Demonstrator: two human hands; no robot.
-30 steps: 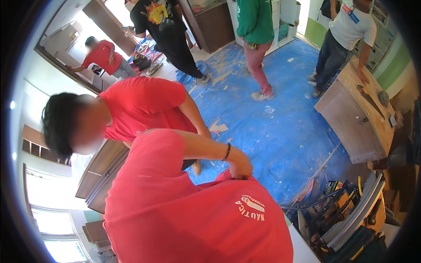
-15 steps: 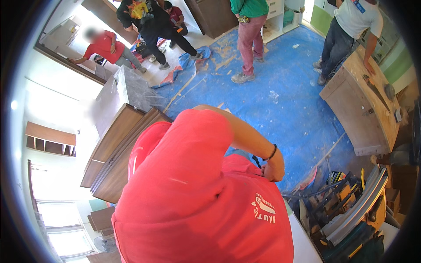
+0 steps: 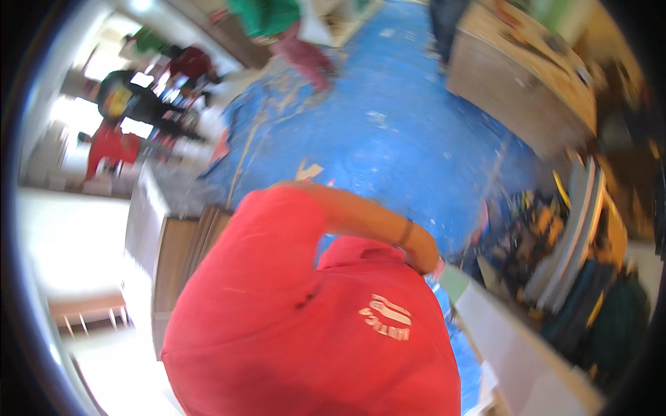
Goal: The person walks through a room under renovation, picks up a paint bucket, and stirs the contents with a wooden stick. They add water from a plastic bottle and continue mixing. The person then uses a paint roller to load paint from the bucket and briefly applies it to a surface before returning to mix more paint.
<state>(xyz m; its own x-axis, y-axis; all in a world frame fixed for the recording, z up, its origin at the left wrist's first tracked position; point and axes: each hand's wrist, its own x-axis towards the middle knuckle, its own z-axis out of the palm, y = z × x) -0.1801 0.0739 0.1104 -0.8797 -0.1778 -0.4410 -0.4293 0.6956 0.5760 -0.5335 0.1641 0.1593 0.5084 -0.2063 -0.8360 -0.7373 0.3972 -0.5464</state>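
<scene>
You wear a red short-sleeved fabric shirt (image 3: 277, 360), creased, pale print (image 3: 387, 317) on it, far edge raised in folds.

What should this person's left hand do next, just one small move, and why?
Probably draw the left hand slowly clear of the red shirt. It sits right by the shirt's front edge, and blur hides whether it grips anything. Jumbled gear lies off to the right, so a gentle move seems wiser than a quick swing.
</scene>
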